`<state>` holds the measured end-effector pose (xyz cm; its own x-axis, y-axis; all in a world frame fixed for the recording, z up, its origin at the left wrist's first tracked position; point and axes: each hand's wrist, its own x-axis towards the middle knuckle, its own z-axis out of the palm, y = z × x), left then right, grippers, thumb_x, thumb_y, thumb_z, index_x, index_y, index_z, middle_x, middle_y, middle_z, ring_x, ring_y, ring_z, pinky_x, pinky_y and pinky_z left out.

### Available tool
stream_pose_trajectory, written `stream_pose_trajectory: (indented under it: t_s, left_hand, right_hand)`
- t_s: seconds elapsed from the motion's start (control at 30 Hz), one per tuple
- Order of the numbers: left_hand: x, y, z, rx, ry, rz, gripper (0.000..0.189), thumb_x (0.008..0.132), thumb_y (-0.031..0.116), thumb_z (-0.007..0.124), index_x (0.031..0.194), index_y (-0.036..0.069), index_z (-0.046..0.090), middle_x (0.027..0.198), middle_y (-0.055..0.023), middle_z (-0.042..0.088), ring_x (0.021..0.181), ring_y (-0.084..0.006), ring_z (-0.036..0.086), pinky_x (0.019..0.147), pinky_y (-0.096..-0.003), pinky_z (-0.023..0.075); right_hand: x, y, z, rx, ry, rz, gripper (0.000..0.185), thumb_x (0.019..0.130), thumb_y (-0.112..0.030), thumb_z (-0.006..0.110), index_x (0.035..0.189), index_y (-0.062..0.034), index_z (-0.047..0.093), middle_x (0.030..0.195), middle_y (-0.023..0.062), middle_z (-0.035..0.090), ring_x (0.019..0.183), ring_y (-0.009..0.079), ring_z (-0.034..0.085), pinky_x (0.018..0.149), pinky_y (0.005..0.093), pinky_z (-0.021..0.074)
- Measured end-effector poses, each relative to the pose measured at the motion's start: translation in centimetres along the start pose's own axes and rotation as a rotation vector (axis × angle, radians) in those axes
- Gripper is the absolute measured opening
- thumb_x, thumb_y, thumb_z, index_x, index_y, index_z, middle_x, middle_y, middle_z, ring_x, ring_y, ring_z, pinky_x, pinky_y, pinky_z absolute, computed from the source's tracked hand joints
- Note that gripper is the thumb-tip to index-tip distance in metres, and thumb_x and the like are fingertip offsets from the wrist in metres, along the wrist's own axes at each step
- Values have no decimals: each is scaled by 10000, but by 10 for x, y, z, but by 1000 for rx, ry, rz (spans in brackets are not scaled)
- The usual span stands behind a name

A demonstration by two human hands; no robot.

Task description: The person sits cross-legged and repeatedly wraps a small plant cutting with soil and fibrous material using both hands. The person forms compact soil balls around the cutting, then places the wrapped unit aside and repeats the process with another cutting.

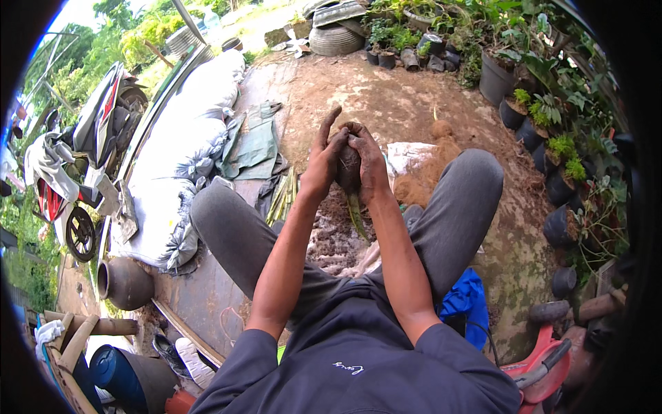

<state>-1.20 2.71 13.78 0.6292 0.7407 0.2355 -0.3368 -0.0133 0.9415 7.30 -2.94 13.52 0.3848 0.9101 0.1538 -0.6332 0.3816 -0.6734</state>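
Both my hands, dark with soil, are cupped around a dark ball of soil (348, 168) between my knees. My left hand (327, 155) presses its left side, one finger pointing up; my right hand (370, 160) curls over its top and right side. A green leaf (356, 215) hangs from the lower end of the ball toward me. Below lies loose dark soil (333, 227) on a pale sheet. Long cut green leaves (283, 196) lie left of my hands. Brown fibre (426, 173), which looks like coconut coir, is heaped at the right beside a white sack (408, 155).
White filled sacks (178, 139) line the left side, a green cloth (254, 142) beside them. A clay pot (126, 283) lies tipped at the lower left. Black planting bags (558, 183) with plants edge the right. Blue fabric (467, 305) lies by my right thigh.
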Motion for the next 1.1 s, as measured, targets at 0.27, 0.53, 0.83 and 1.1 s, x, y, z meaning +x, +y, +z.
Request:
stream_pose_trajectory:
  t_s: [0.27, 0.53, 0.83, 1.1]
  left_hand:
    - [8, 1, -14, -23, -38, -33, 440, 940, 347, 424, 1223, 13, 463, 1102, -109, 559, 993, -169, 552, 857, -288, 446]
    - [8, -2, -25, -204, -85, -156, 450, 902, 404, 494, 1097, 2, 542, 972, -70, 600, 840, -127, 571, 738, -250, 465]
    - [11, -4, -35, -56, -173, -76, 520, 888, 477, 479, 1040, -10, 581, 926, -64, 628, 811, -131, 579, 746, -261, 450]
    - [12, -9, -31, -109, 24, -274, 552, 848, 543, 502, 898, -1, 583, 760, -59, 614, 643, -121, 584, 572, -235, 462]
  right_hand:
    - [3, 11, 0, -13, -28, -35, 217, 863, -48, 479, 1065, -9, 547, 975, 70, 594, 867, 131, 579, 756, 239, 480]
    - [8, 12, -6, -113, -87, -31, 241, 896, -103, 489, 1117, -25, 543, 1021, 56, 591, 886, 130, 590, 769, 237, 490]
    - [6, 14, -9, -142, -67, 85, 305, 910, -215, 512, 1125, -1, 543, 1028, 79, 609, 879, 148, 604, 729, 249, 506]
    - [8, 18, -16, -135, -52, 120, 406, 928, -334, 445, 1121, 12, 533, 1029, 124, 616, 903, 188, 606, 763, 319, 509]
